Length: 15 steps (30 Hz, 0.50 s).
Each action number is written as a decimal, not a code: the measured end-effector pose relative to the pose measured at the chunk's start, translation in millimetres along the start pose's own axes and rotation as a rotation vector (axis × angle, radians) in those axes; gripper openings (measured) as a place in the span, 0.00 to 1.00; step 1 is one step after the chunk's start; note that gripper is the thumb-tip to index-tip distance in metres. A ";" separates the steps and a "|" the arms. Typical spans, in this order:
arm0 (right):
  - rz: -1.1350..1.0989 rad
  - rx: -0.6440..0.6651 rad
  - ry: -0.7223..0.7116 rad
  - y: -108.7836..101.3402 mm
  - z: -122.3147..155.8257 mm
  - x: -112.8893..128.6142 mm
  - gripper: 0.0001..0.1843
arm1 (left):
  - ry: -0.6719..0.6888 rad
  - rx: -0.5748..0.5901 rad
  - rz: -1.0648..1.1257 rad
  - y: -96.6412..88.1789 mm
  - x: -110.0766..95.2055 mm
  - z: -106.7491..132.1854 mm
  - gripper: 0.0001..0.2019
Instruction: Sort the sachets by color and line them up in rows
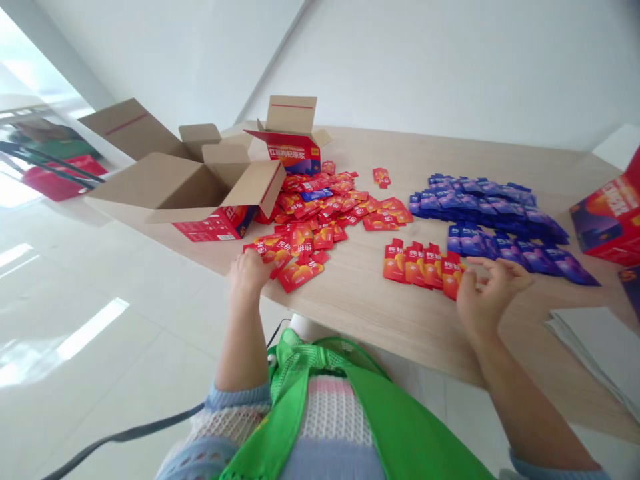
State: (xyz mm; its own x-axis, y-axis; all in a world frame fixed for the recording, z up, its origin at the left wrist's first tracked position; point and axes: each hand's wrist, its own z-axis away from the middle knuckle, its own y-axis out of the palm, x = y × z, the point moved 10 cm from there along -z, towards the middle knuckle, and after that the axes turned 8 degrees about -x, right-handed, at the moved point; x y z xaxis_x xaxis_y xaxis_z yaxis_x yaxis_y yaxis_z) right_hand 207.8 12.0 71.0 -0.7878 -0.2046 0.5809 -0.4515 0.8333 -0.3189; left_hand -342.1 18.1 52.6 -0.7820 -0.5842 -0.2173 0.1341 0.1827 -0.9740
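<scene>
My left hand [247,275] rests curled on the near edge of a loose pile of red-and-orange sachets [310,217], and its fingers hide what lies beneath them. My right hand [493,293] hovers with its fingers apart, its fingertips at the end of a neat row of red sachets [424,267]. Beyond that hand, overlapping purple-blue sachets [487,212] lie in long rows on the light wooden table [360,300]. A single blue sachet [316,195] lies among the red ones.
An open cardboard carton [200,190] and an open red printed box [290,150] stand at the table's far left. Another red box [607,220] sits at the right edge, near white paper sheets [595,347]. A glossy tiled floor lies left of the table.
</scene>
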 end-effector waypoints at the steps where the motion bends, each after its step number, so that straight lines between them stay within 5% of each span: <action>1: -0.023 -0.020 0.015 -3.0 -2.1 -1.5 0.14 | -0.001 0.001 -0.022 3.0 -3.5 2.3 0.31; 4: -0.040 -0.057 0.049 -10.9 -7.3 -4.6 0.13 | -0.011 0.035 -0.025 11.1 -8.0 1.7 0.33; 9: -0.037 -0.125 0.052 -23.6 -13.3 -7.6 0.11 | 0.002 0.112 0.058 17.1 -5.0 -5.6 0.23; 12: -0.052 -0.144 0.065 -27.4 -16.3 -11.5 0.11 | 0.003 0.046 0.044 1.8 0.9 -4.6 0.18; 15: -0.080 -0.121 0.141 -28.8 -15.8 -18.4 0.10 | -0.059 -0.101 0.023 -32.9 13.0 3.8 0.17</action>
State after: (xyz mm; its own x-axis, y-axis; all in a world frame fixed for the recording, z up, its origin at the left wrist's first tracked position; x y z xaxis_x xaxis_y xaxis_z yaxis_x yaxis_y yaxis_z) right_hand 241.9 -0.1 81.3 -0.6810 -0.2054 0.7029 -0.4499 0.8747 -0.1803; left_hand -354.4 1.5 81.6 -0.7421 -0.6236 -0.2456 0.0870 0.2737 -0.9579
